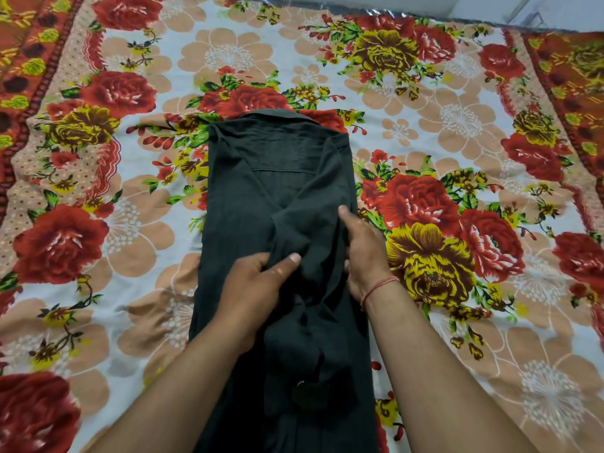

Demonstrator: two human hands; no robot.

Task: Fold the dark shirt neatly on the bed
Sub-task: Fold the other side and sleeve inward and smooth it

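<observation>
The near end of the soft, collared dark shirt (255,197) runs off the bottom edge, partly under both forearms. It lies lengthwise mid-bed on the red, yellow and peach floral bedsheet (457,119), sides folded in, collar at the far end. The left hand (258,286) pinches a bunched fold at the centre, thumb on top, fingers buried in cloth. The right hand (362,253), a red thread bracelet (380,286) at its wrist, grips the shirt's right edge, fingers tucked out of sight.
</observation>
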